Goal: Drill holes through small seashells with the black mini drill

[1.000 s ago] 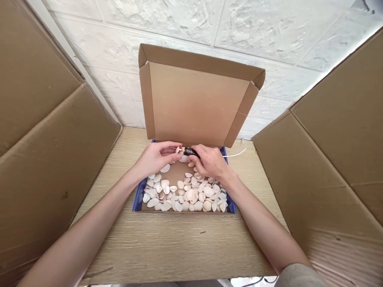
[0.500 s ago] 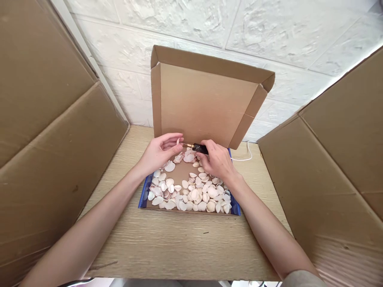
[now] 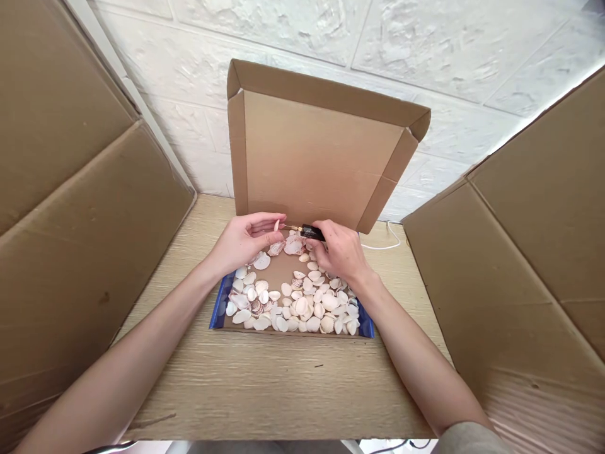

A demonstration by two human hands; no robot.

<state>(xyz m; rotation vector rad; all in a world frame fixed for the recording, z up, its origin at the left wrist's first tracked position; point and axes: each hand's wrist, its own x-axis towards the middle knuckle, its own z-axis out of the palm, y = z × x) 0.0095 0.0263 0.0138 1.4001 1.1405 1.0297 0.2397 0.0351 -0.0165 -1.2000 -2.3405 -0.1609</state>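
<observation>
My left hand (image 3: pixel 246 239) pinches a small pale shell (image 3: pixel 276 225) between thumb and fingers over the far end of an open cardboard box (image 3: pixel 218 312). My right hand (image 3: pixel 339 252) grips a small black tool (image 3: pixel 312 232) whose thin metal tip touches the shell. A white cord (image 3: pixel 385 243) runs from the tool to the right behind the box. Several white and speckled seashells (image 3: pixel 302 306) lie in the box, mostly at its near end. The box lid (image 3: pixel 316 151) stands upright behind my hands.
The box sits on a light wooden table (image 3: pixel 274 391). Tall cardboard panels stand at the left (image 3: pixel 80 208) and the right (image 3: pixel 524 252) of the table. A white textured wall (image 3: pixel 331 31) rises behind.
Both hands stay together at the shell and tool. The view has shifted slightly; the hands have barely moved over the box.
</observation>
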